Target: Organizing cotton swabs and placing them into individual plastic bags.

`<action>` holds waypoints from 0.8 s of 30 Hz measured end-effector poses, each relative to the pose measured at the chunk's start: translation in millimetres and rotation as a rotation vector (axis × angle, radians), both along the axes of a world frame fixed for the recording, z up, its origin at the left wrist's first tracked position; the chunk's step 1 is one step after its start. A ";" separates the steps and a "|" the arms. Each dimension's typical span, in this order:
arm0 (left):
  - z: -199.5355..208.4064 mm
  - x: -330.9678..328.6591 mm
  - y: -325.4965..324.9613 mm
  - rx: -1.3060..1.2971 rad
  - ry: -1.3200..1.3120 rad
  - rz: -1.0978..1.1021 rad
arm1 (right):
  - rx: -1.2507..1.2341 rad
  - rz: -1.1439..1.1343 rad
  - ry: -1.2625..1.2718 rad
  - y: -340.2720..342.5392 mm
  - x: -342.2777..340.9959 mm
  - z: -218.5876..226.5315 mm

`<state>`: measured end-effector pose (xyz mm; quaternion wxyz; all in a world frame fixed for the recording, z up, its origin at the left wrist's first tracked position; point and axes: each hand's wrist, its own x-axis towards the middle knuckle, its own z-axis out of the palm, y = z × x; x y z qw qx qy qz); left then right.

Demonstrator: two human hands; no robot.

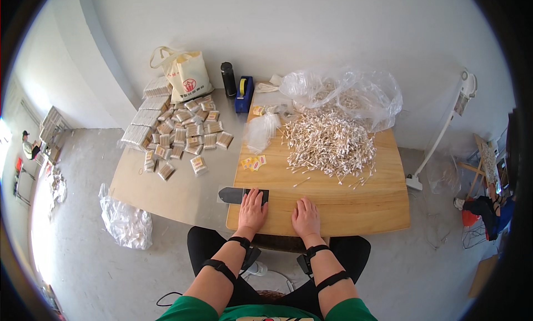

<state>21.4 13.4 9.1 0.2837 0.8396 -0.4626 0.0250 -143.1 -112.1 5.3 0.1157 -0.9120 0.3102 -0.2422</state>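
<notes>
My left hand [253, 213] lies palm down near the table's front edge, its fingers stretched over a dark flat piece with a rounded end [231, 195]. My right hand [306, 217] rests flat on the wooden board [355, 210], fingers extended and nothing in them. Beyond it spreads a big heap of loose cotton swabs [333, 146], with a single cotton swab [301, 182] apart in front. Small yellow-and-white cards [254, 163] and clear plastic bags [262, 131] lie ahead of my left hand. Many small packs of swabs [191, 132] are piled at the left.
A cloth tote bag [190, 77], black bottle [227, 79] and blue tape dispenser [244, 94] stand at the back. A large clear plastic bag [377, 96] lies behind the heap. A filled plastic bag [126, 221] sits on the floor; a white lamp stand [436, 140] rises at right.
</notes>
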 end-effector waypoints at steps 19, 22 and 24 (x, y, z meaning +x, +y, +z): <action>-0.8 0.6 -1.7 0.009 0.003 0.013 | -0.015 -0.009 0.002 1.1 0.3 3.4; -0.7 0.7 -2.1 0.003 0.003 0.014 | -0.011 -0.006 0.001 1.4 -0.1 3.3; -0.5 1.2 -0.4 0.002 0.004 0.017 | -0.008 -0.003 0.006 2.0 0.9 3.9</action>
